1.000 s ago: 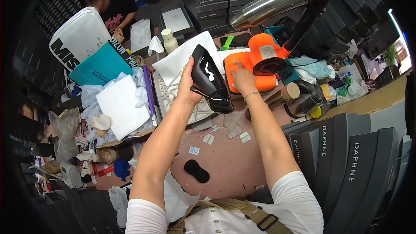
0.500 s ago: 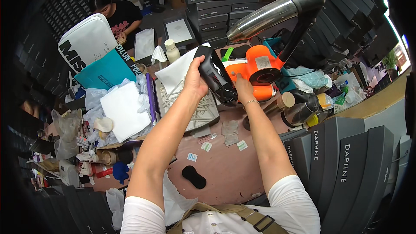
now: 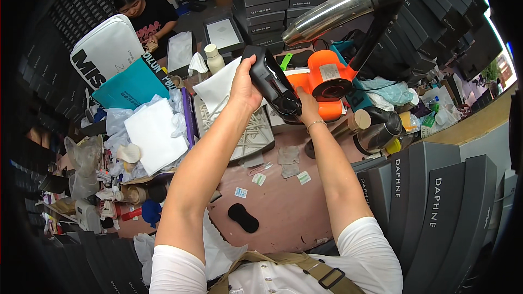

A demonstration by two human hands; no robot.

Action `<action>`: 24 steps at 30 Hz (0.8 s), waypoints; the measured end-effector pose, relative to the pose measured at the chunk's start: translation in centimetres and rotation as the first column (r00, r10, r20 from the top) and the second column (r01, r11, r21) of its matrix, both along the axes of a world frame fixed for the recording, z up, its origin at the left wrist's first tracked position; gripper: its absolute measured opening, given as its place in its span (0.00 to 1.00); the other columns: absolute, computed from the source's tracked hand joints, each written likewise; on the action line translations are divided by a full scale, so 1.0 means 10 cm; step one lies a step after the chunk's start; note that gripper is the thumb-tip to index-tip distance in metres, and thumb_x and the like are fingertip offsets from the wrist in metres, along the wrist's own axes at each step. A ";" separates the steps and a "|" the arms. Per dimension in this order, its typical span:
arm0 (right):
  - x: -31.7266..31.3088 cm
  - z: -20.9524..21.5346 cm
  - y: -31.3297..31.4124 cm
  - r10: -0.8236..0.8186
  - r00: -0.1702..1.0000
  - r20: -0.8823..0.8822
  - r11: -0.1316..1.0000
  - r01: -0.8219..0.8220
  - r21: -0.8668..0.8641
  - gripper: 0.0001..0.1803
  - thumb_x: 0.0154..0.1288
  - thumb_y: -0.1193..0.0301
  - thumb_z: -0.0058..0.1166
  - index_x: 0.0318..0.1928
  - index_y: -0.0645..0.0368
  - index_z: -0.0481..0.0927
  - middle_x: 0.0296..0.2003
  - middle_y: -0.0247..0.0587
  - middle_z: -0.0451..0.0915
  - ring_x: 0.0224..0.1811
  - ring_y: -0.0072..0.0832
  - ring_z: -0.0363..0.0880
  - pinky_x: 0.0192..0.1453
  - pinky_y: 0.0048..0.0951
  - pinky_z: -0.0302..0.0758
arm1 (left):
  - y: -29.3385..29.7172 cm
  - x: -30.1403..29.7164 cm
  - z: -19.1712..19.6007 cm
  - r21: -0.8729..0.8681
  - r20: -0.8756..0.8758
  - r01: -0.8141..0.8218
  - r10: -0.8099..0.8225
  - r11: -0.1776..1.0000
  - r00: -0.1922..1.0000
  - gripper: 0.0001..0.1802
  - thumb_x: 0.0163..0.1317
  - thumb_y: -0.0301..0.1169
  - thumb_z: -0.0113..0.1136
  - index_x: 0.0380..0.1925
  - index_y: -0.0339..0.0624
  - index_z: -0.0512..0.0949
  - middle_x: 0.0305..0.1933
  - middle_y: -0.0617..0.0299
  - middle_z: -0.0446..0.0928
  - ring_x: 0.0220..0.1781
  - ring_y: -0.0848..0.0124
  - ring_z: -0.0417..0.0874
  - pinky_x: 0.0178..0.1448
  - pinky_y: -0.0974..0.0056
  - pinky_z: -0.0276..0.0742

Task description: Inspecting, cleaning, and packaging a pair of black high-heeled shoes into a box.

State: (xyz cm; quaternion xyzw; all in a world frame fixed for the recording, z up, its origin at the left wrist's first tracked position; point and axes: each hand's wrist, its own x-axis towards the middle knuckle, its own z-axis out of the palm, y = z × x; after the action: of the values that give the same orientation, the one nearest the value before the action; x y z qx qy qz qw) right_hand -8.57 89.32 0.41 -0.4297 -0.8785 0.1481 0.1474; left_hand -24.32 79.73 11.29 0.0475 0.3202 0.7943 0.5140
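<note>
A glossy black shoe (image 3: 274,83) is held up at a slant over the middle of the table. My left hand (image 3: 246,86) is closed round its upper left side, thumb on the edge and the other fingers hidden beneath. Down at the shoe's lower right end, my right hand (image 3: 308,108) is closed against it, with some fingers out of sight behind the shoe. Just beyond that hand stands an orange hot-air blower (image 3: 328,79), whose wide metal nozzle (image 3: 340,12) reaches over to the left above the shoe.
Left of the shoe, an open box (image 3: 239,147) holds white paper cords. A black insole-shaped pad (image 3: 243,218) lies on the pink tabletop (image 3: 289,207). Grey shoeboxes (image 3: 436,196) crowd the right. A dark jug (image 3: 378,130) stands beside a cork-topped container (image 3: 359,121). Another person (image 3: 155,24) sits at the far left.
The shoe has tipped slightly and shifted a little to the right at its lower end. My right hand's fingers have come off the blower's orange body onto the shoe.
</note>
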 end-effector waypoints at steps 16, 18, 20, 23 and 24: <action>-0.01 -0.03 0.00 -0.010 1.000 0.000 1.000 0.010 0.004 0.19 0.65 0.61 0.54 0.49 0.61 0.72 0.32 0.56 0.82 0.37 0.52 0.82 0.41 0.48 0.78 | 0.02 -0.03 -0.06 0.001 -0.027 -0.003 0.003 1.000 1.000 0.13 0.63 0.37 0.56 0.44 0.44 0.72 0.40 0.60 0.77 0.43 0.66 0.79 0.49 0.55 0.77; -0.01 -0.04 0.00 -0.009 1.000 0.000 1.000 0.009 0.005 0.19 0.65 0.61 0.54 0.49 0.61 0.72 0.32 0.56 0.82 0.37 0.52 0.82 0.41 0.48 0.78 | 0.03 -0.03 -0.06 -0.007 -0.032 -0.002 0.002 1.000 0.999 0.13 0.63 0.37 0.56 0.44 0.44 0.72 0.41 0.61 0.77 0.43 0.66 0.79 0.50 0.55 0.76; -0.01 -0.04 0.00 -0.004 1.000 -0.001 1.000 0.004 0.011 0.19 0.65 0.61 0.54 0.49 0.61 0.72 0.32 0.56 0.82 0.37 0.52 0.82 0.41 0.48 0.78 | 0.02 -0.02 -0.04 0.007 -0.004 0.003 -0.003 1.000 1.000 0.13 0.63 0.38 0.56 0.44 0.45 0.72 0.41 0.61 0.78 0.44 0.66 0.79 0.52 0.55 0.75; -0.01 -0.05 0.01 -0.001 1.000 -0.010 1.000 0.001 0.019 0.18 0.66 0.62 0.53 0.49 0.61 0.72 0.31 0.56 0.82 0.36 0.52 0.82 0.41 0.48 0.78 | 0.02 0.01 -0.02 0.011 0.016 0.000 0.000 1.000 1.000 0.14 0.64 0.39 0.55 0.44 0.45 0.73 0.42 0.61 0.78 0.45 0.66 0.78 0.54 0.55 0.74; 0.00 -0.05 0.01 0.000 1.000 -0.010 1.000 0.000 0.023 0.18 0.66 0.62 0.53 0.49 0.61 0.72 0.31 0.56 0.82 0.36 0.52 0.82 0.41 0.48 0.78 | 0.02 0.01 -0.02 0.010 0.018 -0.003 0.003 1.000 1.000 0.14 0.64 0.40 0.55 0.44 0.45 0.73 0.42 0.61 0.78 0.45 0.66 0.78 0.55 0.55 0.73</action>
State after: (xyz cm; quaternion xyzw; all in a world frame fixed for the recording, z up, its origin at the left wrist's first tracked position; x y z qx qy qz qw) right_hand -8.59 89.39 -0.13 -0.4273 -0.8794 0.1402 0.1565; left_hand -24.19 79.96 11.09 0.0422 0.3117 0.7969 0.5157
